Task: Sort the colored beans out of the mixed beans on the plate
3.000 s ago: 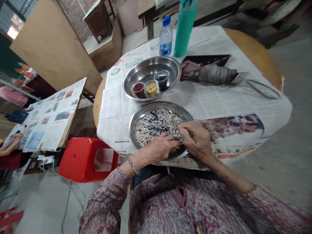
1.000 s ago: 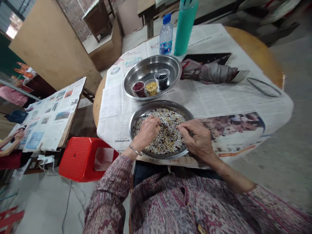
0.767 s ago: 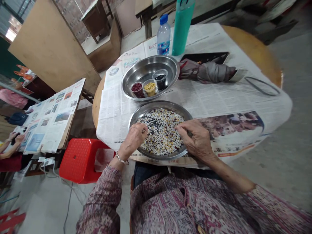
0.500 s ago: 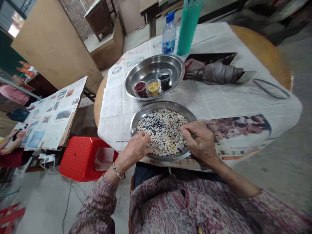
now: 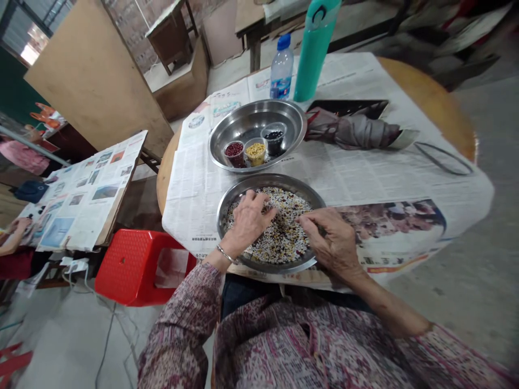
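A shallow metal dish (image 5: 307,190) in front of me holds a mix of white grains with yellow, dark red and black beans (image 5: 288,243). My left hand (image 5: 250,220) is over the dish's left half, fingers bent and apart, fingertips at the grains. At the dish's right rim, my right hand (image 5: 334,237) has thumb and forefinger pinched together; whatever is between them cannot be made out. Behind stands a metal basin (image 5: 227,127) with clear cups of dark red beans (image 5: 234,152), yellow beans (image 5: 255,150) and black beans (image 5: 274,138).
Newspaper (image 5: 190,200) covers the round table. A water bottle (image 5: 281,70), a teal flask (image 5: 314,59) and a folded grey umbrella (image 5: 357,127) lie or stand beyond the basin. A red stool (image 5: 125,267) is at the left. Another person's hand (image 5: 18,227) shows at the far-left table.
My left hand has moved forward and right, from the dish's near-left rim to over the grains, and its fingers have spread. My right hand stays pinched near the right rim.
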The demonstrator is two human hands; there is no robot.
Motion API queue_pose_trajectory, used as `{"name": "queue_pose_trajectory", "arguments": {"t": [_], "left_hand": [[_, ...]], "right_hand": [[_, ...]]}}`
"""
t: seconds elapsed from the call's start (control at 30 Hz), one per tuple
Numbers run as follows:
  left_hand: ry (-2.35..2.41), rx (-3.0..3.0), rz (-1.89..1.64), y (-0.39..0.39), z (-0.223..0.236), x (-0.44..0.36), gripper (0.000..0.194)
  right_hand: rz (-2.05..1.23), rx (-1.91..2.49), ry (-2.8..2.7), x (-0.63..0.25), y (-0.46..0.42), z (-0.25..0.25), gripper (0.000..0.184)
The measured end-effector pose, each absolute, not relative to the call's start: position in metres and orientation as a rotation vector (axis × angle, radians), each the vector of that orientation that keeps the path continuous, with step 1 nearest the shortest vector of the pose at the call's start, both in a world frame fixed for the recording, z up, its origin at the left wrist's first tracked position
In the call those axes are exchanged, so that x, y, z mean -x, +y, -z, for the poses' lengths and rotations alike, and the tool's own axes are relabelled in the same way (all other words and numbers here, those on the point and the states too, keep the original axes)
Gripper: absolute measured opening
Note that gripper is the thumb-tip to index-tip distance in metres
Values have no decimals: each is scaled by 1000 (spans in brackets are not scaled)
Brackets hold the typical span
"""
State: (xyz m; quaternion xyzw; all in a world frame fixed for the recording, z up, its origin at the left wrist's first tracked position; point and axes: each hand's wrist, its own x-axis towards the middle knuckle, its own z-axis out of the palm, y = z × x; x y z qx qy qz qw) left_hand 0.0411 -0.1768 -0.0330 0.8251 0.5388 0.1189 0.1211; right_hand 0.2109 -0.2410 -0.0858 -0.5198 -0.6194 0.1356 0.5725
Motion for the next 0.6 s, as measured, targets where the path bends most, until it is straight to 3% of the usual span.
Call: {"name": "queue_pose_trajectory", "arguments": {"t": [0.1, 0.17, 0.23, 0.43, 0.6], "left_hand": [[1645, -2478, -276, -168, 33, -51, 62], [1576, -2548, -240, -167, 34, -61, 75], [1430, -2616, -211, -168, 35, -71, 71], [929, -2678, -26, -171, 35, -83, 30], [784, -2632, 80, -180, 23, -60, 20]], "right_hand": [[-328, 1247, -1404, -211, -242, 85, 23], [-310, 1258, -1368, -211, -243, 87, 26], [-286, 1257, -1343, -212, -243, 89, 26], [-257, 1234, -1335, -213, -242, 92, 26], [-265, 1261, -1340, -212, -243, 88, 26]]}}
